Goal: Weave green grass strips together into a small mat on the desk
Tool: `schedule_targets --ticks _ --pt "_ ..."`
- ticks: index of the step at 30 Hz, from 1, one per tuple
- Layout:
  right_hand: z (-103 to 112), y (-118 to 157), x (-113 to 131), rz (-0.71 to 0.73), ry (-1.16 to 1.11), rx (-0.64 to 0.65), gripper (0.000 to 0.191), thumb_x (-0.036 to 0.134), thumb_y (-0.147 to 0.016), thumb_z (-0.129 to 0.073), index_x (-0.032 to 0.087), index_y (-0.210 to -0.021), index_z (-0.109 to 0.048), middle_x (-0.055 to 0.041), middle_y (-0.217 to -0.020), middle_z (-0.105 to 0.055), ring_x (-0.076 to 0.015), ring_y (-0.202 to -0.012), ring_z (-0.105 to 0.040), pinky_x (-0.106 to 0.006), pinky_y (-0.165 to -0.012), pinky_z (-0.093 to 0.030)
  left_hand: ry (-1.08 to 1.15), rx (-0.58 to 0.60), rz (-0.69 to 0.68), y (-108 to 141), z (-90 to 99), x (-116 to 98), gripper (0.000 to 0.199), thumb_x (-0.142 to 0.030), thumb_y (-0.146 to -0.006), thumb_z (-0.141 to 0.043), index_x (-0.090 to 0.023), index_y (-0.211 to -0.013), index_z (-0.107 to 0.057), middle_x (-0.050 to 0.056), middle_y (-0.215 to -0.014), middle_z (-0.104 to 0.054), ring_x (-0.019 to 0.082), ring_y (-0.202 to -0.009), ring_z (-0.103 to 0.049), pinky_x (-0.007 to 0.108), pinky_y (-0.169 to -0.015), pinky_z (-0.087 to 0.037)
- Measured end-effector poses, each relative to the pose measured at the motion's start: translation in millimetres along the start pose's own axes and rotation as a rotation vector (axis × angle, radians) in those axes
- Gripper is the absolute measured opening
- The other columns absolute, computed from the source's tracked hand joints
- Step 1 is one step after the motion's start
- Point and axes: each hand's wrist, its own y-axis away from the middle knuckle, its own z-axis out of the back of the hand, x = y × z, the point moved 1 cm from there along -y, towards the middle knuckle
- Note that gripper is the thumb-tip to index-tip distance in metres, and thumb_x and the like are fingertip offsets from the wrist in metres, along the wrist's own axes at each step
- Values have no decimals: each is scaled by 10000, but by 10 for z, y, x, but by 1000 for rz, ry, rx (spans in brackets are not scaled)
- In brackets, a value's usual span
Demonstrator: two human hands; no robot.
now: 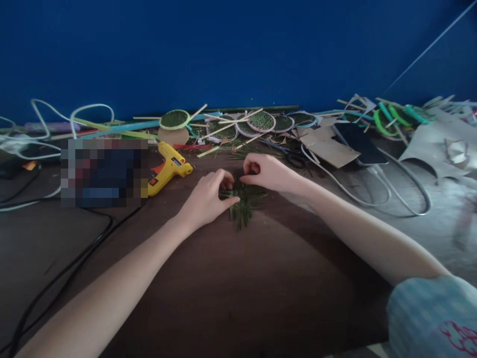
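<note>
A small woven piece of dark green leaf strips [244, 199] lies flat on the brown table, its loose strip ends sticking out on several sides. My left hand [208, 199] is at its left edge, fingers curled and thumb laid along the strips, with some of the weave between them. Above the far edge of the weave, my right hand [266, 173] is closed with fingers bent in and thumb near the fingertips. Whatever the right fingers pinch is too small to make out. Part of the weave is hidden by both hands.
A yellow glue gun [167, 169] lies left of my hands, beside a blurred-out object [104, 174] and black cables [100, 233]. Behind are several round woven discs [261, 121], thin sticks and scissors [296, 158]. A phone [359, 144] with a white cable rests on the right.
</note>
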Motion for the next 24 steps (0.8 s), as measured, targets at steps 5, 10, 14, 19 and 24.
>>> schedule_targets --ticks 5,10,14,19,24 --pt "-34 5 43 212 -67 33 102 216 -689 -615 157 -770 -594 -25 -839 -466 -121 -737 -474 -255 -675 -375 61 -8 30 -11 -4 8 311 -246 -695 -666 -198 -876 -418 -5 -828 -549 166 -787 -547 310 -709 -442" --pt "-149 7 52 263 -48 29 54 217 -737 -589 170 -712 -599 -45 -851 -494 -173 -859 -484 -323 -793 -390 87 -19 55 -12 -8 -1 375 -235 -661 -685 -205 -889 -388 0 -842 -542 169 -782 -555 306 -689 -449" --pt "-178 10 40 212 3 0 83 251 -746 -594 181 -716 -629 -77 -1046 -497 -239 -1049 -406 -410 -939 -321 97 -18 49 -10 -9 -2 387 -239 -658 -687 -207 -899 -386 2 -849 -545 169 -787 -558 308 -693 -454" --pt "-145 20 58 163 21 37 149 275 -780 -543 177 -744 -649 -83 -1101 -505 -257 -1080 -381 -431 -964 -299 97 -14 53 -16 -7 10 392 -238 -662 -684 -209 -912 -384 3 -854 -551 166 -783 -562 308 -689 -458" --pt "-134 24 57 171 5 78 92 283 -701 -635 195 -727 -646 -63 -1101 -504 -253 -1077 -384 -426 -958 -309 91 -27 43 -13 -20 21 395 -237 -657 -691 -208 -909 -389 2 -861 -552 168 -797 -562 310 -698 -456"
